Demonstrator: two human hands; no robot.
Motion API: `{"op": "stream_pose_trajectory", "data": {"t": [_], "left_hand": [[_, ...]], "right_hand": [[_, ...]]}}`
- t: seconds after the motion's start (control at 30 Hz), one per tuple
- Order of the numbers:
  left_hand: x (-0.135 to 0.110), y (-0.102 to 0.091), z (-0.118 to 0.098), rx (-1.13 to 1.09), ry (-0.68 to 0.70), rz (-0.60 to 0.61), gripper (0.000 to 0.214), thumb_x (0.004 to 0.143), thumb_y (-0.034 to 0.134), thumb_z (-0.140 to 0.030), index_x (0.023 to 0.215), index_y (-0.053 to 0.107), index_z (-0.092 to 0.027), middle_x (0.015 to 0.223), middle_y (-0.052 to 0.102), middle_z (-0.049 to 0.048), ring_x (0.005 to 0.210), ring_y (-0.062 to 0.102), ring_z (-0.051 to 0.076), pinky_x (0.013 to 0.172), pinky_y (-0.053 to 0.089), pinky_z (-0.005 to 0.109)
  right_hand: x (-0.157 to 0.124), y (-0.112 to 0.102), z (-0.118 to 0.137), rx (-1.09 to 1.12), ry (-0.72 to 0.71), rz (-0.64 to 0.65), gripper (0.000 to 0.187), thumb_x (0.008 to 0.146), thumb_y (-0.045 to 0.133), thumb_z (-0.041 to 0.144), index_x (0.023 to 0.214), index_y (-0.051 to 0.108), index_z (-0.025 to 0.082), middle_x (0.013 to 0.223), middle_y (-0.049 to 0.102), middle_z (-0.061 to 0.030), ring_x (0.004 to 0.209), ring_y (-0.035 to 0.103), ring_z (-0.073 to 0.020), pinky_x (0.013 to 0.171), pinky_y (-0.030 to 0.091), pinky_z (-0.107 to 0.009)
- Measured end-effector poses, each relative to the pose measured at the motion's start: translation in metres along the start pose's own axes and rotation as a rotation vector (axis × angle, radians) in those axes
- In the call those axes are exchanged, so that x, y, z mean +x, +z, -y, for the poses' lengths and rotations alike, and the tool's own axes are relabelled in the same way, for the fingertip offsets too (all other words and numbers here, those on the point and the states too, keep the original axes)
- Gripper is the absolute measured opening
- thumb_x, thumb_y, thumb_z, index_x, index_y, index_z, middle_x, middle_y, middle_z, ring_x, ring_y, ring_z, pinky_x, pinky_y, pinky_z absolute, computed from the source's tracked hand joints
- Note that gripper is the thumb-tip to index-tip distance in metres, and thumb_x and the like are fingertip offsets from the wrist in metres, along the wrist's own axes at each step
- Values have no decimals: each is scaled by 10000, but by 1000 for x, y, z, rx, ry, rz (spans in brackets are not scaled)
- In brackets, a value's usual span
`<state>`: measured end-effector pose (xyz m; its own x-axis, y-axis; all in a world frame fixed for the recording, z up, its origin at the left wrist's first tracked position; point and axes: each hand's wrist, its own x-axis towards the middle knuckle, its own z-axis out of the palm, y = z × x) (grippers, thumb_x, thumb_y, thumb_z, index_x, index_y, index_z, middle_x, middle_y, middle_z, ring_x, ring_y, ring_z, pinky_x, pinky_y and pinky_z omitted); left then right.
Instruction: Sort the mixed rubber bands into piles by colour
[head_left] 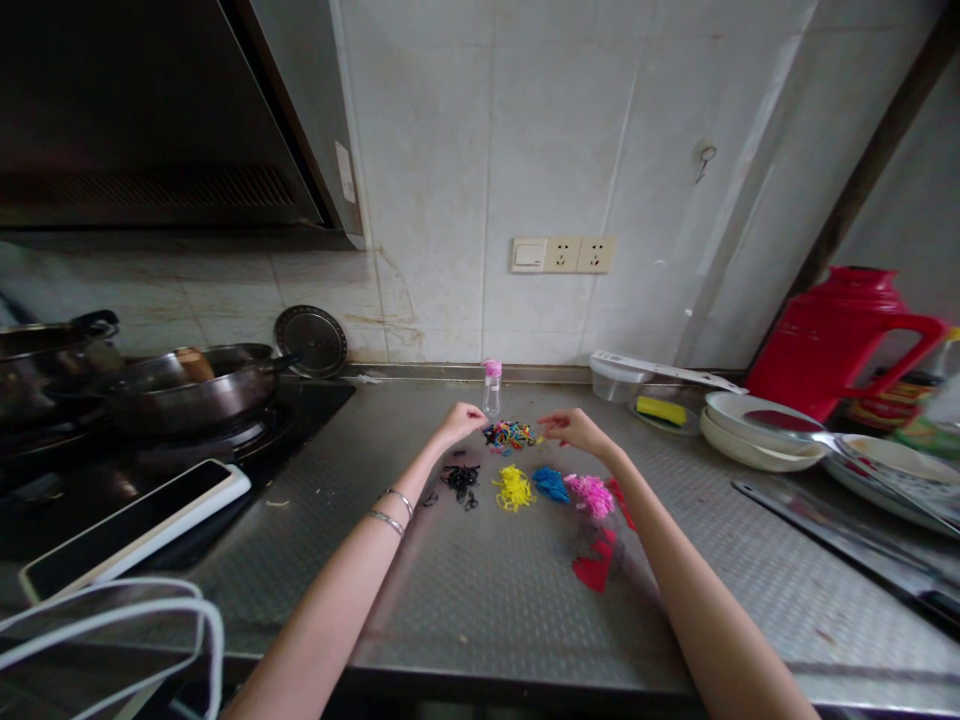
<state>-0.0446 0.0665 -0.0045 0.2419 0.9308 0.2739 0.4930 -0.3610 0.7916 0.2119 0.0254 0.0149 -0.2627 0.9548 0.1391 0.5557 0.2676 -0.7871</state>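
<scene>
On the steel counter (510, 590) lies a mixed pile of coloured rubber bands (510, 434). My left hand (461, 420) hovers at its left edge with fingers pinched; what they hold is too small to name. My right hand (574, 428) reaches in from the right, fingers drawn together at the pile's edge. In front of the pile lie sorted heaps: black bands (460, 479), yellow bands (514, 487), blue bands (551, 483), pink bands (592, 494) and red bands (596, 568). A small clear bottle with a pink cap (491, 386) stands just behind the pile.
A stove with pans (187, 385) and a white-edged tablet (135, 525) are at the left. White cables (112, 620) loop at the near left. Bowls (750, 425), a sponge (661, 410), a red thermos jug (832, 340) and plates crowd the right. A long knife (840, 540) lies at the right.
</scene>
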Motion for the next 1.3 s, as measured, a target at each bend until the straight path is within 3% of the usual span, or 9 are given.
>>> {"op": "stream_pose_trajectory", "data": {"t": [0.17,0.4,0.8,1.07,1.3], "left_hand": [[-3,4,-7,61,59,109,190,619,574,-224,682,684,-83,620,640,48,581,530,120,594,401,228],[-9,6,-12,102,70,208,203,632,540,-211,688,684,-79,609,637,43,569,526,116,583,395,219],[-12,5,-4,130,45,333,181,578,602,-238,664,685,-102,571,619,22,522,488,96,521,366,193],[-16,-1,-15,163,40,413,247,571,627,-317,688,678,-106,558,599,8,488,466,91,478,333,192],[-16,-1,-11,158,-2,486,227,555,647,-299,698,687,-127,514,578,-10,454,445,85,472,318,199]], "right_hand": [[-9,-10,8,58,54,229,339,625,595,191,956,656,150,750,681,-30,605,583,-111,471,461,-168],[-12,-7,18,71,93,224,342,609,603,181,945,660,146,737,679,-35,593,576,-105,462,448,-158],[-14,35,48,87,-33,491,383,606,564,179,978,656,184,750,659,-2,609,564,-103,484,450,-167],[-8,22,33,55,-37,293,318,668,557,272,949,664,166,821,665,-28,642,566,-102,471,433,-155],[-2,19,18,47,-13,200,332,694,559,282,980,654,142,754,661,-33,594,548,-94,436,416,-151]]}}
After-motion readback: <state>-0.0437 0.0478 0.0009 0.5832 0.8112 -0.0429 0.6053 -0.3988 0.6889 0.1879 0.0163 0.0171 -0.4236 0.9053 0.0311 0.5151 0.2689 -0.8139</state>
